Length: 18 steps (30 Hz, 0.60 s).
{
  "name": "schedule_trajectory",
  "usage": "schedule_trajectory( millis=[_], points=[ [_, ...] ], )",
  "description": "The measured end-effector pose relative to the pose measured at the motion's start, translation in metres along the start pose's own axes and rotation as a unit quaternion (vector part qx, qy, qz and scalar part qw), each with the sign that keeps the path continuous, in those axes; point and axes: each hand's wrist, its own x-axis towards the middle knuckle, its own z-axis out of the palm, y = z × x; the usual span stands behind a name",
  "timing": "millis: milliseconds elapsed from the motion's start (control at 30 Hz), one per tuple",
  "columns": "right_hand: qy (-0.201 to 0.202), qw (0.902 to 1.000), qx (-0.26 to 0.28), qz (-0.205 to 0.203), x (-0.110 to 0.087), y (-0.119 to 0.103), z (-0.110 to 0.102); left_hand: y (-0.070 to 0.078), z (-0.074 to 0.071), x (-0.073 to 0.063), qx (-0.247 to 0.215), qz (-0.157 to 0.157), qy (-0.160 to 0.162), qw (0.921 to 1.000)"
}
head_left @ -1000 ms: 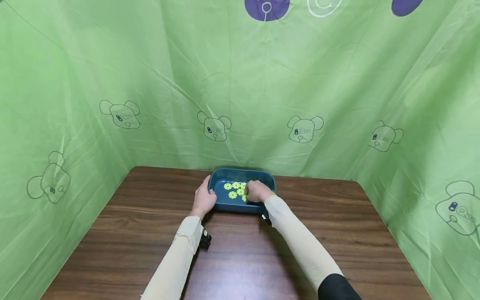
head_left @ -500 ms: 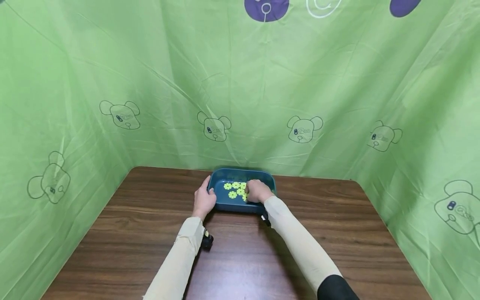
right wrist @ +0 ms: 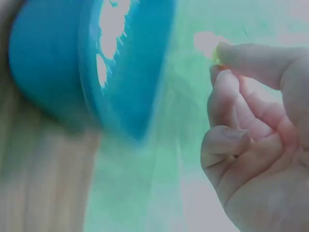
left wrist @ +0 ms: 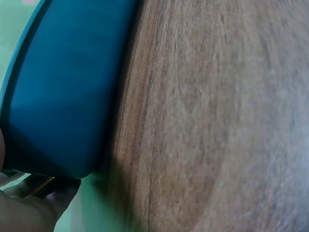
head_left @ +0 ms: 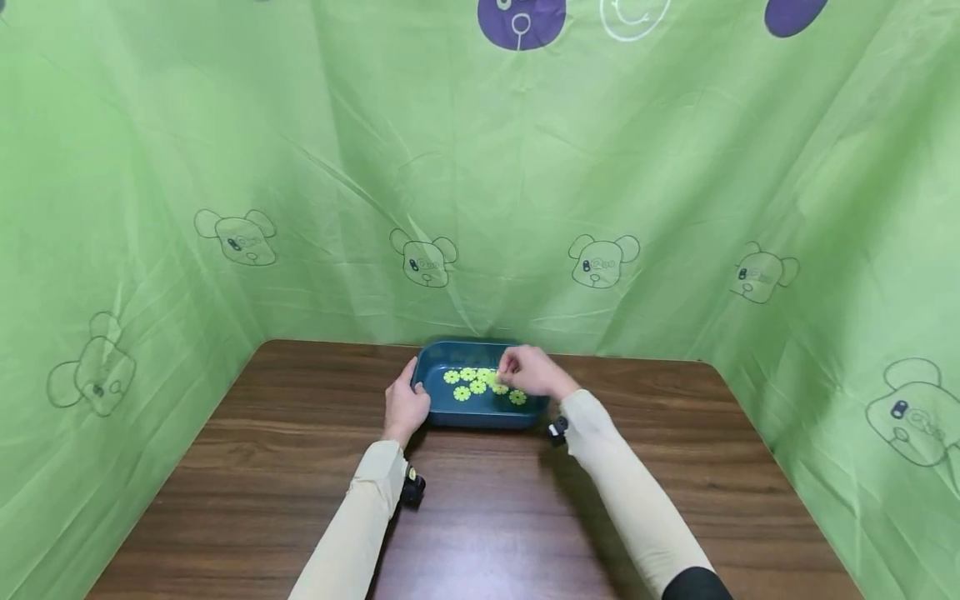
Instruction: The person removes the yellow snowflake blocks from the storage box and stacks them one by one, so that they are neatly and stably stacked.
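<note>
A dark blue rectangular basin [head_left: 480, 418] sits at the table's far edge. Several yellow-green flower-shaped pieces [head_left: 461, 392] lie spread on its floor. My left hand [head_left: 406, 405] grips the basin's left end, thumb at the rim and fingers along the outside; in the left wrist view its fingers [left wrist: 36, 205] curl at the basin's corner. Over the basin's right part is my right hand [head_left: 534, 372]. In the right wrist view, thumb and forefinger of the right hand [right wrist: 256, 116] pinch a small yellow-green flower-shaped piece [right wrist: 217, 54], mostly hidden by the fingertips.
The brown wood-grain table [head_left: 300, 467] extends to both sides and in front of the basin. Green curtain [head_left: 510, 183] with bear-head prints hangs right behind the table and along both sides. A small black camera sits under each wrist.
My right hand has risen from the basin floor and shifted right, with a flower-shaped piece in its fingertips. Another piece at the basin's right is uncovered. The left hand stays at the basin's end.
</note>
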Motion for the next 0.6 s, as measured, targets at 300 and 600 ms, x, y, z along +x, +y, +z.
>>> schedule_trajectory(
  millis=[300,600],
  points=[
    [0.104,0.992,0.023,0.068,-0.056,0.074,-0.065,0.001,0.001,0.0,0.006,-0.006,-0.006,0.9999],
    [0.086,0.982,0.046,0.162,-0.081,0.135,-0.037,0.001,0.001,0.003,0.002,0.002,-0.001,1.0]
  ],
)
